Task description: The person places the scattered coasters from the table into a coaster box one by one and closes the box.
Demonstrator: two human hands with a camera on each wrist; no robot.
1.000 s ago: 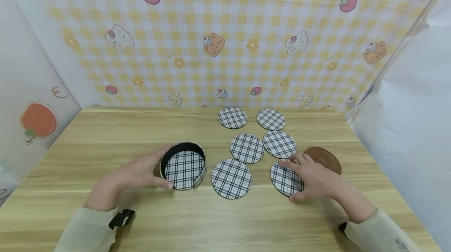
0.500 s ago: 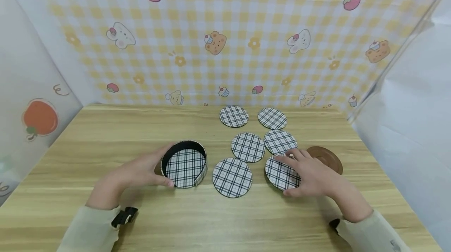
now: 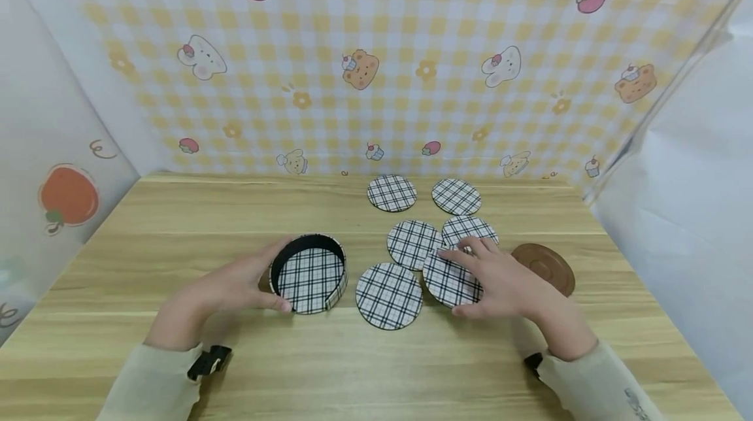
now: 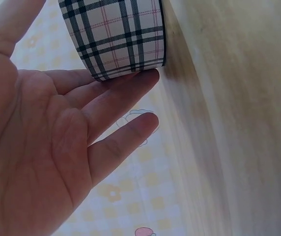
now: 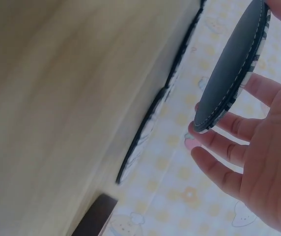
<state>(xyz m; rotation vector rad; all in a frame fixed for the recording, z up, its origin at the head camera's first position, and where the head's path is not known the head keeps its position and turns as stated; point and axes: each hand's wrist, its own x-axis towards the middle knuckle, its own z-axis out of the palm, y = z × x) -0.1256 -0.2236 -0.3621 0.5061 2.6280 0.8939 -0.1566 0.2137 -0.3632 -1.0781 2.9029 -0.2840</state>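
A: In the head view, what has changed since a second ago?

B: The right hand (image 3: 497,280) has carried its plaid coaster (image 3: 450,279) leftward from the lower right of the spread to centre frame, where it now overlaps the middle-row coasters (image 3: 414,244). The left hand (image 3: 235,287) has stayed curved round the round plaid holder (image 3: 308,274), left of centre.

A: Anything hidden there?

B: The fingers cover the coaster's right edge, and the brown saucer (image 3: 542,267) is partly behind the wrist.

A: The left wrist view?

B: Relaxed, nearly straight fingers (image 4: 126,98) rest against the holder's (image 4: 118,37) wall at the top; its rim is cut off.

A: And the right wrist view?

B: It alone shows the coaster (image 5: 231,69) lifted clear of the table (image 5: 57,98) at upper right, dark underside out, pinched at its edge by fingertips (image 5: 209,137).
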